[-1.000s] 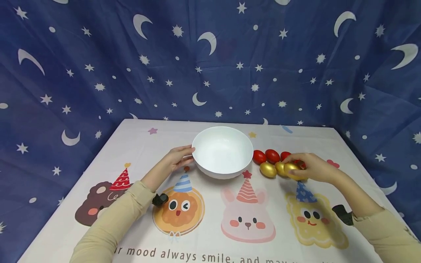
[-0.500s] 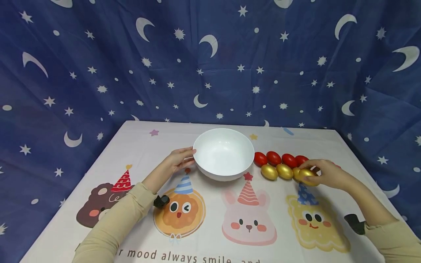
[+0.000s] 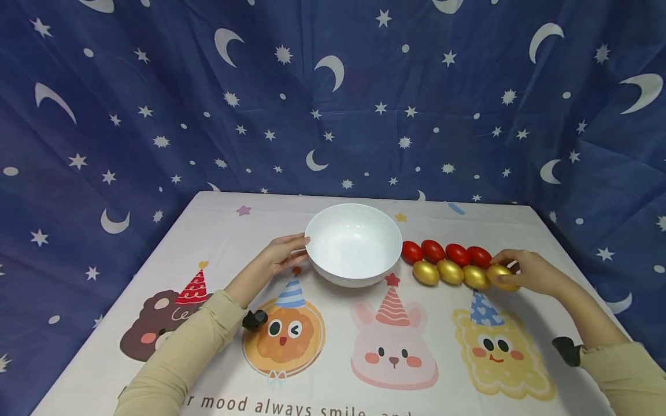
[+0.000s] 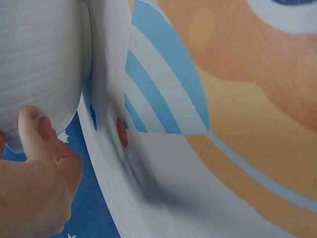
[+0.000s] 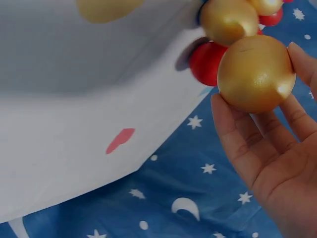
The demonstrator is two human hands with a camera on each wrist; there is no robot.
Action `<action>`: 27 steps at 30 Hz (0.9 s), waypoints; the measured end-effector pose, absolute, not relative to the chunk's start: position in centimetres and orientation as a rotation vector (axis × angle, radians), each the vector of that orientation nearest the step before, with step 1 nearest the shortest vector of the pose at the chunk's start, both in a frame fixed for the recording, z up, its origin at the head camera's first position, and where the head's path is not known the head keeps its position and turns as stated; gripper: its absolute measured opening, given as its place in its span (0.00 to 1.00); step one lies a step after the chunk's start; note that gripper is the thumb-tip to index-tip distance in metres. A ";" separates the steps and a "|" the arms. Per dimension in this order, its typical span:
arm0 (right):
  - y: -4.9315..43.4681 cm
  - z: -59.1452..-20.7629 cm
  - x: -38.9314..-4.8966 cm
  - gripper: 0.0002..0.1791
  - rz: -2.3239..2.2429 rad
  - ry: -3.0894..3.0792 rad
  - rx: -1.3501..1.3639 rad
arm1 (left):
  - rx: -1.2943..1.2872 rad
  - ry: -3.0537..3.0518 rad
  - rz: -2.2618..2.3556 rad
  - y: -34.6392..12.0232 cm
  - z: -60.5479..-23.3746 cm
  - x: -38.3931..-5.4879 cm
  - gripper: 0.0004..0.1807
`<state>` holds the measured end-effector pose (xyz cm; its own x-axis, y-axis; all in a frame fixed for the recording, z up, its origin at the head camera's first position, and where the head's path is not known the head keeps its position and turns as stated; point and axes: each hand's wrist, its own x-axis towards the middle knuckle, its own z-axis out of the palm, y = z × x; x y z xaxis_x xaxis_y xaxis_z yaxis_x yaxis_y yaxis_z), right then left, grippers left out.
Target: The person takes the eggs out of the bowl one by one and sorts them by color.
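A white bowl (image 3: 354,245) stands toward the back middle of the table. At its left side, my left hand (image 3: 281,255) rests its fingertips against the outer wall near the rim; the left wrist view shows these fingers (image 4: 35,141) on the white bowl wall (image 4: 39,64). My right hand (image 3: 532,273) pinches a golden egg (image 3: 501,277) between thumb and fingers, at the right end of a row of golden eggs (image 3: 450,271). Seen from the right wrist, this golden egg (image 5: 256,74) sits at the fingertips, the palm turned up toward the camera. Behind lies a row of red eggs (image 3: 458,255).
The egg rows run rightward from the bowl's right side. A white tablecloth (image 3: 250,231) with printed cartoon figures covers the table. Behind its far edge hangs a dark blue curtain (image 3: 364,144) with stars and moons.
My right hand has moved right with the golden egg, past the other golden eggs to the row's end, uncovering red and golden eggs. My left hand stays at the bowl.
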<state>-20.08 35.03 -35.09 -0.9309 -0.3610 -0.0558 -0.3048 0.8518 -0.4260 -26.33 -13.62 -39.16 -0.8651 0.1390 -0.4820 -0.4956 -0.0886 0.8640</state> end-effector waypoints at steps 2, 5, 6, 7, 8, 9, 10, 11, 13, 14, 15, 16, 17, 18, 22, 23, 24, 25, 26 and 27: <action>35.3 -35.3 -20.3 0.15 -0.635 2.894 -0.497 | -0.382 1.764 2.011 -13.7 -39.2 -26.3 0.30; 35.8 -35.7 -20.6 0.14 -0.629 2.894 -0.468 | -0.378 1.764 2.012 -13.7 -39.2 -26.3 0.30; 36.0 -35.8 -20.7 0.14 -0.627 2.892 -0.459 | -0.379 1.767 2.010 -13.7 -39.1 -26.3 0.30; 36.1 -36.0 -20.9 0.14 -0.627 2.889 -0.453 | -0.380 1.769 2.009 -13.7 -39.1 -26.3 0.30; 36.3 -36.2 -21.0 0.14 -0.628 2.884 -0.448 | -0.379 1.771 2.007 -13.7 -39.1 -26.3 0.30; 36.4 -36.3 -21.1 0.14 -0.626 2.880 -0.444 | -0.381 1.773 2.005 -13.7 -39.1 -26.2 0.30; 36.6 -36.4 -21.3 0.14 -0.625 2.874 -0.438 | -0.378 1.774 2.005 -13.7 -39.1 -26.2 0.30; 36.7 -36.6 -21.4 0.13 -0.622 2.871 -0.436 | -0.378 1.777 2.001 -13.7 -39.1 -26.2 0.30; 37.0 -36.9 -21.7 0.13 -0.621 2.862 -0.427 | -0.379 1.774 2.004 -13.8 -39.0 -26.2 0.30; 37.1 -37.0 -21.9 0.13 -0.618 2.861 -0.421 | -0.376 1.776 2.003 -13.8 -39.0 -26.2 0.30; 37.2 -37.2 -22.0 0.12 -0.617 2.862 -0.414 | -0.376 1.776 2.003 -13.8 -39.0 -26.2 0.30; 37.3 -37.4 -22.2 0.12 -0.622 2.857 -0.416 | -0.377 1.777 2.002 -13.9 -39.0 -26.2 0.30; 37.4 -37.6 -22.3 0.12 -0.625 2.855 -0.417 | -0.379 1.778 2.002 -13.9 -39.0 -26.2 0.30; 37.5 -37.8 -22.4 0.13 -0.630 2.850 -0.414 | -0.377 1.777 2.003 -13.9 -39.1 -26.3 0.30; 37.7 -38.5 -22.6 0.13 -0.631 2.846 -0.411 | -0.363 1.776 2.001 -13.8 -39.1 -26.4 0.30; 37.8 -38.6 -22.6 0.13 -0.630 2.846 -0.402 | -0.361 1.774 2.003 -13.8 -39.1 -26.4 0.31; 37.8 -38.7 -22.6 0.13 -0.630 2.846 -0.394 | -0.363 1.772 2.004 -13.8 -39.1 -26.4 0.30; 37.8 -38.8 -22.6 0.14 -0.633 2.846 -0.387 | -0.367 1.771 2.005 -13.8 -39.1 -26.4 0.31; 37.8 -38.8 -22.6 0.14 -0.639 2.842 -0.378 | -0.370 1.772 2.005 -13.7 -39.2 -26.4 0.30; 37.8 -38.9 -22.6 0.14 -0.643 2.838 -0.370 | -0.375 1.774 2.004 -13.7 -39.2 -26.4 0.30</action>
